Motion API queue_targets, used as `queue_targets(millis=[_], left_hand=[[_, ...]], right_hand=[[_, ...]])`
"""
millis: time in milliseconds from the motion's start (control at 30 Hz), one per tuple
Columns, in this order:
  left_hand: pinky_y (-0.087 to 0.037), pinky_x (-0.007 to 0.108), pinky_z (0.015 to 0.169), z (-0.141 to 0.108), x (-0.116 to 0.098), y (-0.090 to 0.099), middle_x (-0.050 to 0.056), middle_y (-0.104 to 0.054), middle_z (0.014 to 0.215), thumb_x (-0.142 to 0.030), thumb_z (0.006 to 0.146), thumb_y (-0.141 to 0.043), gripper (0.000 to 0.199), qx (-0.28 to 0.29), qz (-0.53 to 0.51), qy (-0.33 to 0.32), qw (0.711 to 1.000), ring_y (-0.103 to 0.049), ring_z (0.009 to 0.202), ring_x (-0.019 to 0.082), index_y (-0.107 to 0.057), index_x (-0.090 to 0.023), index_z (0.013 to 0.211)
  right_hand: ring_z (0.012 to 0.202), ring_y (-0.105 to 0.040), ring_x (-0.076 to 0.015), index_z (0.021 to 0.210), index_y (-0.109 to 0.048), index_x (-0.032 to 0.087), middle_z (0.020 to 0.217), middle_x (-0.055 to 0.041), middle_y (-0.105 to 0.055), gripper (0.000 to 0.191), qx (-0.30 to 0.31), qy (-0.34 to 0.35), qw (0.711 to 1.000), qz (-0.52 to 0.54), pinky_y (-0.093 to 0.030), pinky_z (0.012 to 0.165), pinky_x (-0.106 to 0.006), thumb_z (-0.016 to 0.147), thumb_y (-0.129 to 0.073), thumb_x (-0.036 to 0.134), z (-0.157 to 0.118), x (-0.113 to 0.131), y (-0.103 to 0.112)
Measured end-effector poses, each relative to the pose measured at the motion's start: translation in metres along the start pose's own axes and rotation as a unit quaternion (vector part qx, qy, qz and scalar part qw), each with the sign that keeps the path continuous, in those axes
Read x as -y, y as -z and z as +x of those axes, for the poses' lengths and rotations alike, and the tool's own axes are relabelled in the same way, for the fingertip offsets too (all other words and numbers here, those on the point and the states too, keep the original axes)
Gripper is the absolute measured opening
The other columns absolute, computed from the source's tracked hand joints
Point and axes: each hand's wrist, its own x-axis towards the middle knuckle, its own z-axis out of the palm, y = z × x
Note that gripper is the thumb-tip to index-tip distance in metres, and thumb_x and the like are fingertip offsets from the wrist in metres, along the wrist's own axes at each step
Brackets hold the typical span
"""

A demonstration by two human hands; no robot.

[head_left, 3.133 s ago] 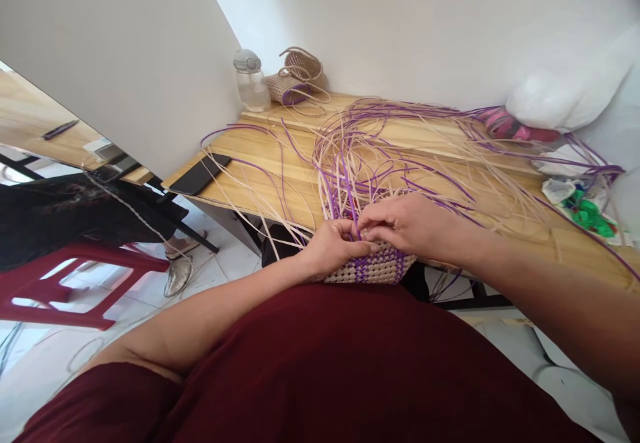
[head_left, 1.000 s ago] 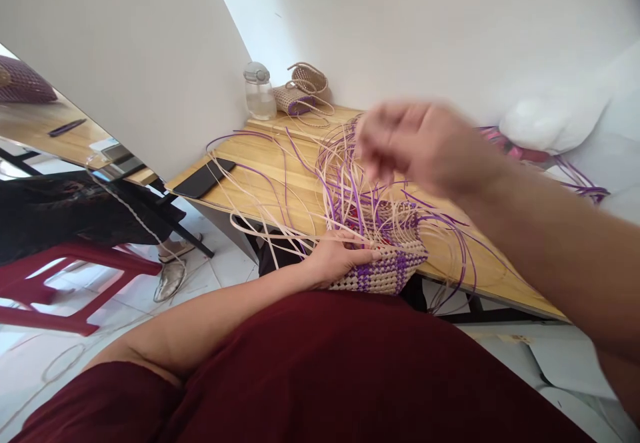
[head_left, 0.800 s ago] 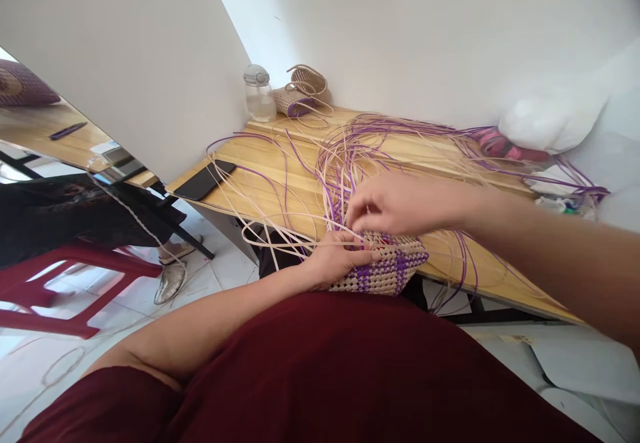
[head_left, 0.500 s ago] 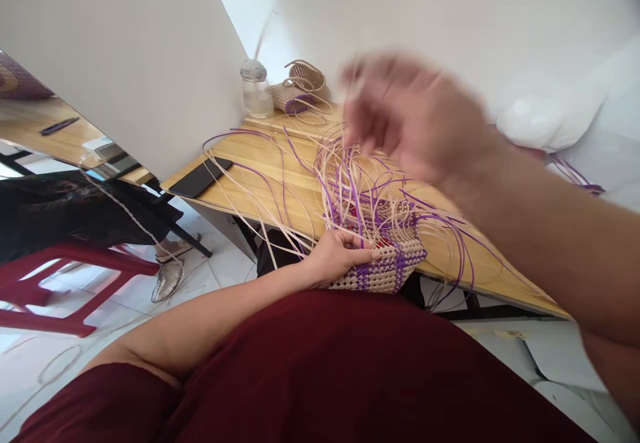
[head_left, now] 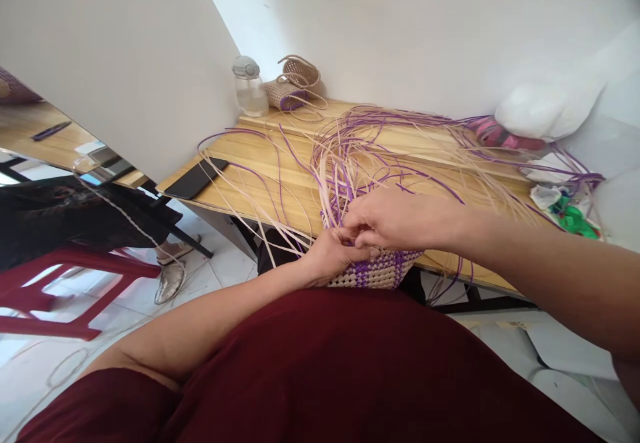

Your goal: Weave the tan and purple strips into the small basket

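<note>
Lowered from its raised position half a second earlier, the right hand (head_left: pixel 387 220) met the left hand (head_left: pixel 330 254) over the part-woven beige-and-purple basket (head_left: pixel 375 274), directly beneath both. The left pinched its near edge; the right's fingers were bunched, on what I could not tell. Forward-right of the hands sat a white plastic bag (head_left: pixel 547 111), contents hidden; forward-left, a small woven bag (head_left: pixel 278 93) beside a bottle (head_left: pixel 247 88) holding clear liquid (head_left: pixel 253 104).
</note>
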Motion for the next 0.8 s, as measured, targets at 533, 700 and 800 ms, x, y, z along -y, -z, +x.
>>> queue_targets(millis=[533, 700, 800], left_hand=[[-0.047, 0.033, 0.079, -0.009, -0.006, -0.002, 0.006, -0.072, 0.083, -0.027, 0.063, -0.081, 0.024, -0.067, -0.063, 0.073, 0.993, -0.064, 0.082, 0.020, -0.074, -0.014, 0.081], [-0.043, 0.026, 0.071, -0.008, -0.005, 0.004, 0.000, -0.064, 0.067, -0.029, 0.058, -0.085, 0.024, -0.078, -0.054, 0.093, 0.991, -0.056, 0.067, 0.012, -0.069, -0.014, 0.068], [-0.036, 0.024, 0.057, -0.009, -0.007, 0.008, -0.003, -0.055, 0.056, -0.034, 0.057, -0.087, 0.031, -0.065, -0.049, 0.131, 0.988, -0.046, 0.054, 0.007, -0.064, -0.013, 0.059]], right_hand=[[0.069, -0.059, -0.0096, 0.084, -0.075, 0.016, 0.077, 0.0004, -0.071, 0.018, -0.026, 0.108, 0.980, 0.163, -0.039, 0.065, -0.020, 0.078, -0.058, 0.010, 0.024, -0.021, -0.022], [0.073, -0.058, -0.0111, 0.082, -0.070, 0.015, 0.080, -0.0017, -0.070, 0.021, -0.135, 0.073, 0.978, 0.142, -0.038, 0.068, -0.022, 0.090, -0.051, 0.019, 0.008, -0.019, -0.025], [0.076, -0.057, -0.0134, 0.081, -0.068, 0.016, 0.080, -0.0030, -0.068, 0.025, -0.270, -0.004, 0.959, 0.087, -0.038, 0.072, -0.026, 0.094, -0.050, 0.027, -0.024, -0.011, -0.040]])
